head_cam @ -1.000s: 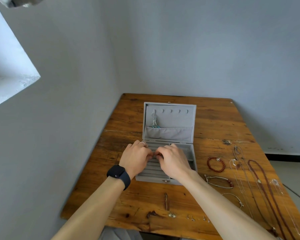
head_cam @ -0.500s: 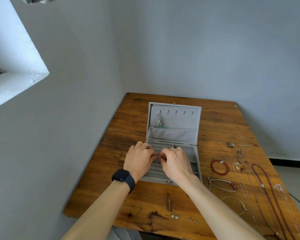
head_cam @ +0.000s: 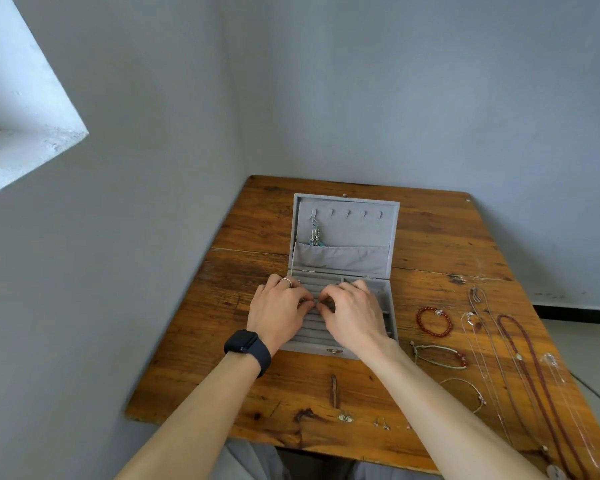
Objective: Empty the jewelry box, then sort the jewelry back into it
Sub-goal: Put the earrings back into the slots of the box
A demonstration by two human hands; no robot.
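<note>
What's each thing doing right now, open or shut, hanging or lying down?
jewelry box, open, lid upright.
silver chain, hanging inside the lid.
left hand, fingers curled over the ring rows.
right hand, fingers curled, meeting the left's.
red bead bracelet, lying on the table.

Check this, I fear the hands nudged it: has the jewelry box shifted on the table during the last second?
No. The jewelry box has its front latch in line with the dark crack in the table, as before; only the camera shifted.
</note>
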